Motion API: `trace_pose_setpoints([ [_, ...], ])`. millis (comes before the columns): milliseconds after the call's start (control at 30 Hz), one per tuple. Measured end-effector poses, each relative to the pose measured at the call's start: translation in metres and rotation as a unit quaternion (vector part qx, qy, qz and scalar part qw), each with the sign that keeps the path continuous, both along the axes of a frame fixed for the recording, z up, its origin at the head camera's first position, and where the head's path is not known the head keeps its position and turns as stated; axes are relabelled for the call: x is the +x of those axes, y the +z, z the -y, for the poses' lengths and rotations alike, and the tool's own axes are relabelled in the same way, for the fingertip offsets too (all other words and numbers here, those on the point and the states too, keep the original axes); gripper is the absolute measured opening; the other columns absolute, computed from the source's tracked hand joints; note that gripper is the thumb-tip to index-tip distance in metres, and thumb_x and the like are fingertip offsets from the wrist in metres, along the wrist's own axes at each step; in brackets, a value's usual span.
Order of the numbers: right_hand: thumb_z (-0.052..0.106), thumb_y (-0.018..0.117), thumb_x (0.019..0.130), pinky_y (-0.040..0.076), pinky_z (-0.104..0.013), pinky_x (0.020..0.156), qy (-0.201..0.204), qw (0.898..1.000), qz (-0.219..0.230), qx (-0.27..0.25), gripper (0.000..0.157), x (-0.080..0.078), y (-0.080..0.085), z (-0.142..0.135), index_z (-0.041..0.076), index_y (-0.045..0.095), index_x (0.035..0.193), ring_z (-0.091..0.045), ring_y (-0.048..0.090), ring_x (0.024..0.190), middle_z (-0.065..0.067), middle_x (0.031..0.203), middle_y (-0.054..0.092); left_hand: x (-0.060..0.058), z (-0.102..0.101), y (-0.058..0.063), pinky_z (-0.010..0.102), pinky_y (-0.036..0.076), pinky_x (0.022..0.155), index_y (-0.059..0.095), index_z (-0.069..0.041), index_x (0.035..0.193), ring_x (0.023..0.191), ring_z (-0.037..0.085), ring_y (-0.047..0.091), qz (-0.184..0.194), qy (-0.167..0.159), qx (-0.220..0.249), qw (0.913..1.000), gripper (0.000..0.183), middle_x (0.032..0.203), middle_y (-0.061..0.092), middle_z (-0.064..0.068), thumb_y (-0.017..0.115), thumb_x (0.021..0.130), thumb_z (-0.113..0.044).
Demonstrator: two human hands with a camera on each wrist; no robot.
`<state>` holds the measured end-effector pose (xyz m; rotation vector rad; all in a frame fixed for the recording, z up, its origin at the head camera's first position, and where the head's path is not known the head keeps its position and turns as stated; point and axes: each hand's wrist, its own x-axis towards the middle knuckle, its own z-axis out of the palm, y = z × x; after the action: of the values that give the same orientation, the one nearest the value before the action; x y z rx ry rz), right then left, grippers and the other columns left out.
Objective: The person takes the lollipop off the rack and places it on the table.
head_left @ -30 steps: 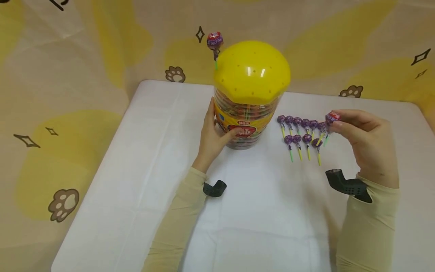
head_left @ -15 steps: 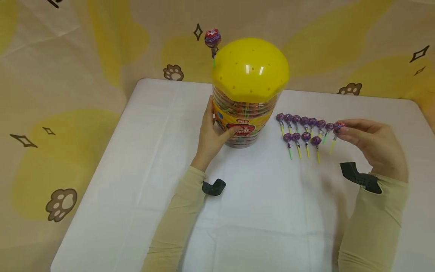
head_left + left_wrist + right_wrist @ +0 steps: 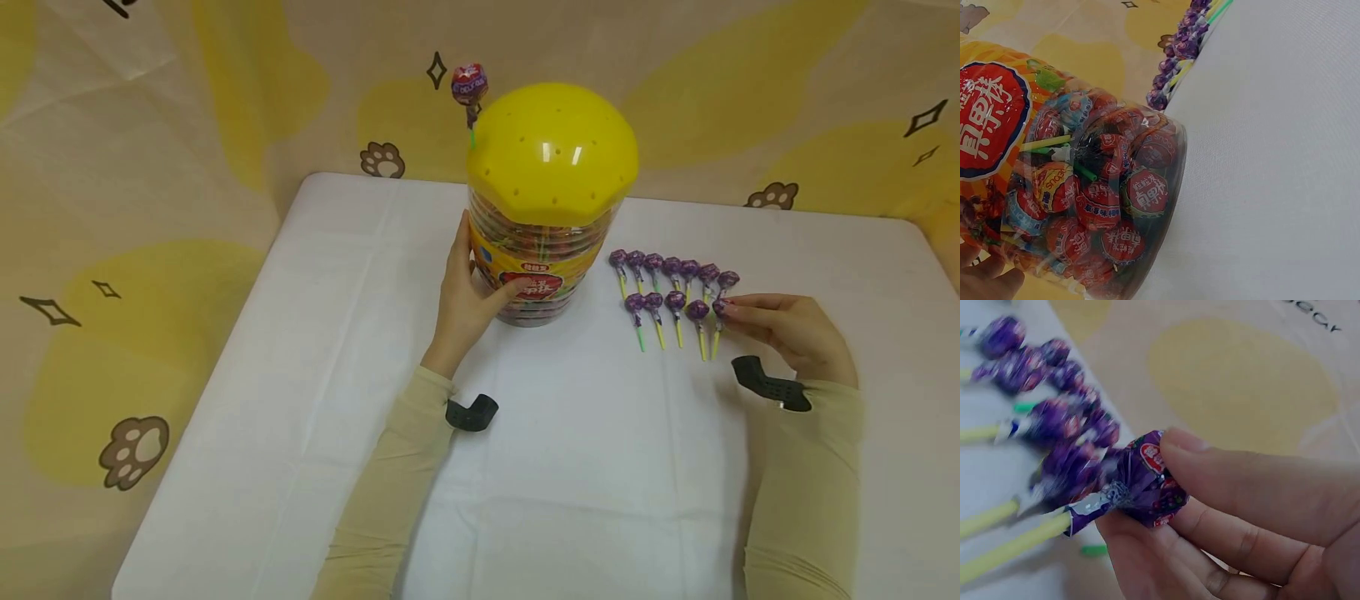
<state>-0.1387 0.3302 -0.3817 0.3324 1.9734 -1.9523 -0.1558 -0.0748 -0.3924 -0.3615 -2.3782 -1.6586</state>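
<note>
My left hand (image 3: 468,312) grips the side of a clear plastic jar (image 3: 534,312) that has a yellow domed lid (image 3: 555,150). The left wrist view shows wrapped lollipops (image 3: 1094,200) packed inside it. One purple lollipop (image 3: 469,86) stands upright at the lid's left edge, its green stick partly hidden. My right hand (image 3: 798,333) pinches the wrapped head of a purple lollipop (image 3: 1154,478) between thumb and fingers, its yellow stick pointing toward me. This one is at the right end of the nearer of two rows of purple lollipops (image 3: 671,267) on the table.
A white cloth covers the table (image 3: 570,467). Behind it hangs a yellow-patterned cloth backdrop (image 3: 750,100) with paw prints. Each wrist wears a black camera mount, the left mount (image 3: 472,413) near the jar's front and the right mount (image 3: 771,385) near the rows.
My right hand set a green-stick lollipop at the far row's right end. It then came to hold a yellow-stick one, moved left and down to the near row. My left hand stayed on the jar.
</note>
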Motion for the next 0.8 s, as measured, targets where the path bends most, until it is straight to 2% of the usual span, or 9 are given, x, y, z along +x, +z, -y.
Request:
trace_pose_setpoints([
  [133, 0.011, 0.069, 0.087, 0.054, -0.015, 0.069, 0.001, 0.998, 0.012, 0.062, 0.017, -0.001, -0.008, -0.001, 0.024, 0.076, 0.078, -0.002, 0.066, 0.077, 0.01, 0.082, 0.07, 0.0, 0.0, 0.0, 0.041, 0.028, 0.111, 0.004, -0.011, 0.153, 0.139, 0.022, 0.024, -0.001, -0.001, 0.002, 1.0, 0.101, 0.154, 0.019, 0.012, 0.075, 0.082, -0.021],
  [200, 0.011, 0.071, 0.085, 0.054, -0.015, 0.068, -0.007, 0.998, 0.014, 0.061, 0.015, -0.001, -0.011, -0.001, 0.022, 0.076, 0.077, -0.003, 0.066, 0.075, 0.009, 0.081, 0.07, 0.0, 0.0, 0.0, 0.041, 0.028, 0.112, 0.004, -0.011, 0.153, 0.139, 0.022, 0.024, 0.0, -0.002, 0.002, 1.0, 0.101, 0.153, 0.019, 0.012, 0.075, 0.082, -0.021],
  [567, 0.023, 0.073, 0.084, 0.052, -0.013, 0.066, -0.009, 0.987, 0.014, 0.159, 0.018, -0.003, -0.017, 0.003, 0.033, 0.071, 0.069, 0.001, 0.064, 0.071, 0.016, 0.076, 0.067, 0.0, 0.0, -0.001, 0.041, 0.028, 0.112, 0.004, -0.011, 0.153, 0.138, 0.022, 0.025, 0.0, -0.002, 0.004, 1.0, 0.101, 0.153, 0.02, 0.012, 0.075, 0.082, -0.021],
  [800, 0.021, 0.073, 0.084, 0.052, -0.012, 0.066, -0.003, 0.987, 0.006, 0.158, 0.018, -0.004, -0.018, 0.002, 0.033, 0.071, 0.071, 0.002, 0.063, 0.071, 0.017, 0.075, 0.067, -0.001, 0.0, -0.001, 0.041, 0.028, 0.111, 0.004, -0.012, 0.153, 0.138, 0.022, 0.025, -0.001, -0.001, 0.002, 1.0, 0.101, 0.152, 0.021, 0.013, 0.075, 0.082, -0.021],
])
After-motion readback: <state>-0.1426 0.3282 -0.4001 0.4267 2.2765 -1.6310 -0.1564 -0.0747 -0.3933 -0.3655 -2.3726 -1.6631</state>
